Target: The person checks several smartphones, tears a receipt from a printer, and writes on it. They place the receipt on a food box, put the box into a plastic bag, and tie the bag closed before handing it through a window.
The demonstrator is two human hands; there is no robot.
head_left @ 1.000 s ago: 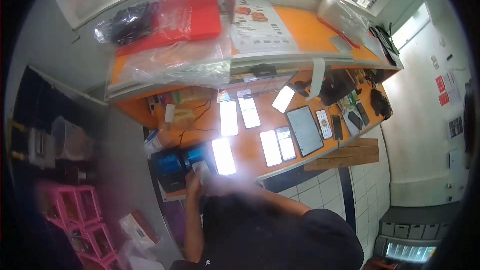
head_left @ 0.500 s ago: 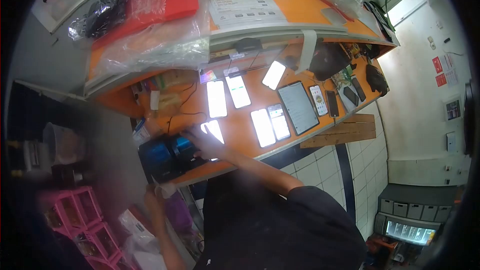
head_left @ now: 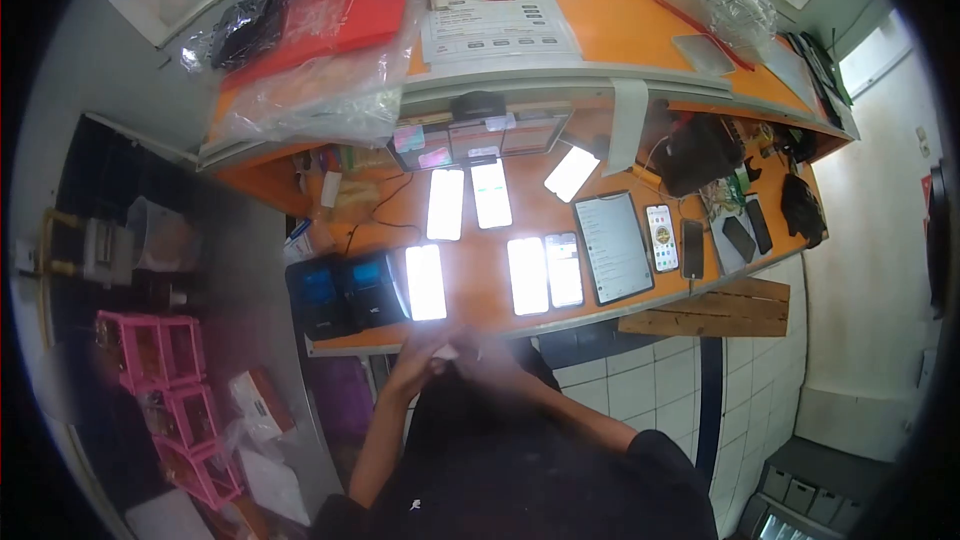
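The left hand [head_left: 418, 362] is gripping a small white piece [head_left: 447, 351] in its fingers, below and to the left of the tablet [head_left: 612, 248], in front of the near edge of the orange counter [head_left: 395, 240]; the right hand [head_left: 485, 365] is meeting it there, on the side nearer the tablet, but it is blurring into haze, so whether its fingers are open or closed cannot be told. Just left of the tablet, a split-screen phone [head_left: 564, 270] and a glaring white phone [head_left: 528, 275] are lying side by side, while an angled phone [head_left: 572, 174] is glowing above and to its left. Right of the tablet, an icon-screen phone [head_left: 661, 238] and a dark phone [head_left: 692, 249] are resting. Well to the tablet's left, a black device [head_left: 378, 288] with a blue-lit screen is sitting beside a leftmost phone [head_left: 425, 282], and a menu sheet [head_left: 497, 10] is lying on the shelf above and left of the tablet
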